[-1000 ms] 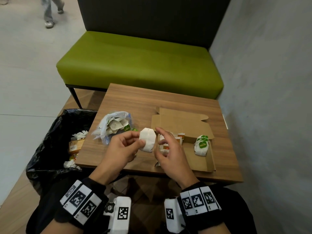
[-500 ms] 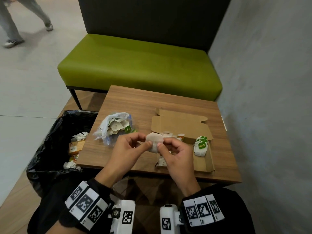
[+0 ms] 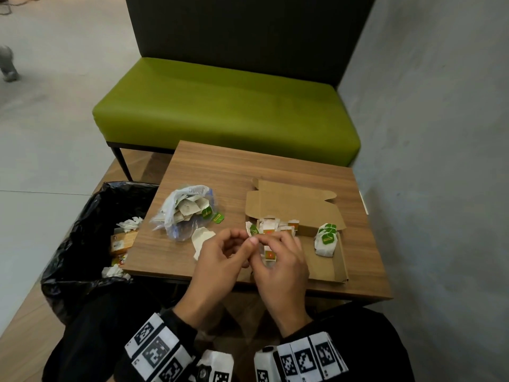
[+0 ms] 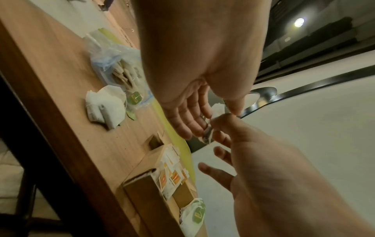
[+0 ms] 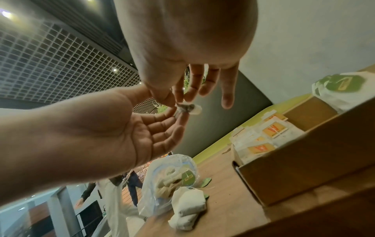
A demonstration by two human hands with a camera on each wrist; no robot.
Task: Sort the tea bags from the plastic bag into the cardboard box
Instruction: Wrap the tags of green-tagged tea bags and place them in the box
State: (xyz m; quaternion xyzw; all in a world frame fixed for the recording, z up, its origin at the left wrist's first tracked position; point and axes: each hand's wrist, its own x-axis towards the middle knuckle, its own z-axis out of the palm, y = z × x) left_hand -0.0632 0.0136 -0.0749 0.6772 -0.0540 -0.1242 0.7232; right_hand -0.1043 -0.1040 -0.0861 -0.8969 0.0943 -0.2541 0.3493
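Both hands meet above the front of the wooden table (image 3: 234, 172). My left hand (image 3: 242, 244) and right hand (image 3: 261, 242) each pinch the same small white tea bag (image 5: 190, 109) between thumb and fingertips; its green tag (image 3: 254, 229) shows just above my fingers. A white tea bag bundle (image 3: 202, 238) lies on the table left of my hands. Behind it lies the clear plastic bag (image 3: 187, 209) with several tea bags inside. The open cardboard box (image 3: 325, 268) sits to the right, with orange-tagged tea bags (image 3: 275, 228) on its left side and green-tagged ones (image 3: 326, 239) on its right.
A bin lined with a black bag (image 3: 91, 230) and holding scraps stands by the table's left edge. A green bench (image 3: 220, 111) is behind the table and a grey wall (image 3: 440, 161) runs close along the right. Someone's foot (image 3: 7, 64) is far off on the left.
The white bundle that my hands held now lies on the table to the left. My hands have closed together and now pinch a small tea bag between them.
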